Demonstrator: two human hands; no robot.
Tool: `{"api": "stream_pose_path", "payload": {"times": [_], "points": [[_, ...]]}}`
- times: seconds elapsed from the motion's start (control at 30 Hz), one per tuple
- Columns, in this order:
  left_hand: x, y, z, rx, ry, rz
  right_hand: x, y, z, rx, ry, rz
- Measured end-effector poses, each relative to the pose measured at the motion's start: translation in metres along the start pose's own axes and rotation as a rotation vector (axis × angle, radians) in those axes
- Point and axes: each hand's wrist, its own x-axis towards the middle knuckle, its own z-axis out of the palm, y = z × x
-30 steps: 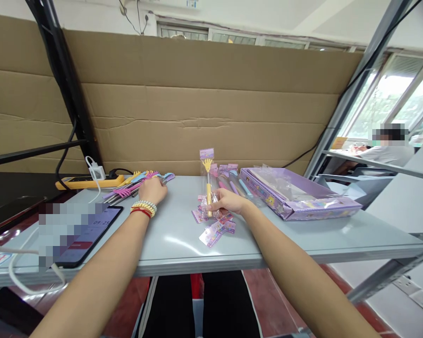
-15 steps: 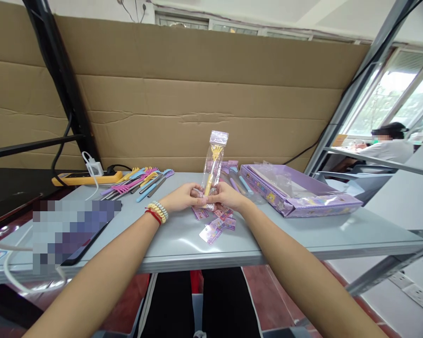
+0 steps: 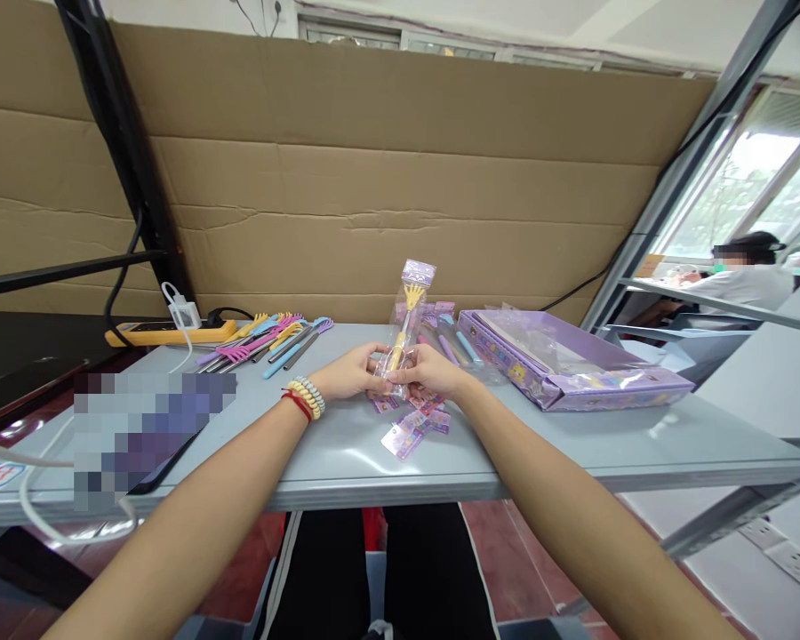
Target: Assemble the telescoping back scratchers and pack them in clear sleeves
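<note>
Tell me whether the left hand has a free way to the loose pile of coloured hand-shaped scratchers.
Probably yes: only bare grey tabletop lies between the left hand and the pile. It does, though, grip the clear bag holding a yellow scratcher with the right hand.

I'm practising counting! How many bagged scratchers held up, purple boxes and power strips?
Yellow hand-shaped scratcher in a clear plastic bag, held up: 1
Flat purple cardboard box: 1
Orange plastic power strip: 1
Total: 3

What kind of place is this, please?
Probably a small packing workshop: loose back scratchers piled on a grey table, one bagged scratcher held by the left hand and right hand, another person at a further bench.
</note>
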Motion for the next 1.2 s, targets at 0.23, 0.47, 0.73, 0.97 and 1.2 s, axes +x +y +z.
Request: {"api": "stream_pose_path", "payload": {"times": [0.23,0.47,0.73,0.97,1.2], "points": [[-0.0003,0.0009,-0.0017,-0.011,0.005,0.010,-0.0006,-0.0012,0.0016,0.034,-0.014,-0.016],[-0.0014,0.0027,-0.0003,-0.002,0.013,-0.020,-0.0018,-0.0021,0.0014,0.052,-0.030,0.032],[0.0054,-0.0034,-0.0041,-0.036,0.170,-0.030,0.0030,0.0019,0.0044,0.036,0.271,-0.100],[0.0057,0.0013,-0.0019,-0.055,0.316,-0.061,-0.0034,-0.0035,0.0066,-0.154,0.041,-0.122],[0.0076,-0.0012,0.0016,-0.012,0.192,-0.035,-0.0032,-0.0002,0.0081,-0.295,0.158,-0.137]]}}
